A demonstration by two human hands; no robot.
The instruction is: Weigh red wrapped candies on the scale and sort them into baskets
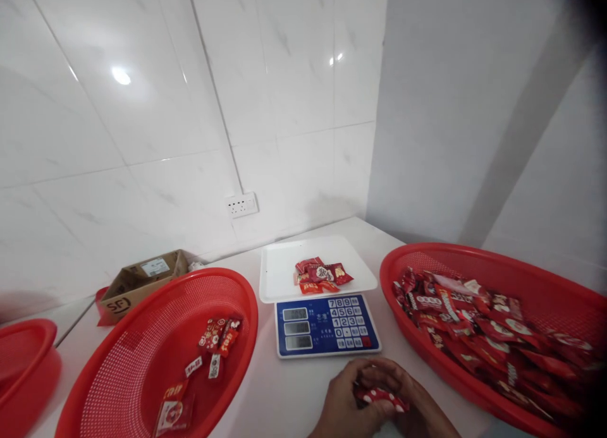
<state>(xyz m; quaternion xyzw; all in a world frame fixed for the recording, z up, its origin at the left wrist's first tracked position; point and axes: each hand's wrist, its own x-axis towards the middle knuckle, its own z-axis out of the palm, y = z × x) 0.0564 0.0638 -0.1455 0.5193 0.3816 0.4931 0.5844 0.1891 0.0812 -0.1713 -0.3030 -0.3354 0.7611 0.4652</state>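
My left hand [345, 402] and my right hand [411, 380] are together in front of the scale, closed around a small red candy packet [383, 397] with white spots. My left thumb presses on it, and the fingers of my right hand curve over it from above. Part of the packet is hidden between the palms. Just beyond my hands stands a blue digital scale [327, 344] with a keypad and small displays. On its white weighing tray [279, 273] lies a little heap of red wrapped candies [322, 273].
To the right, a large red basket [474, 251] holds many red packets. Another red basket [118, 375] at left has several packets inside. Behind it sits an open cardboard box [142, 285]; part of a third red basket [33, 362] shows at far left. The wall carries a socket [241, 205].
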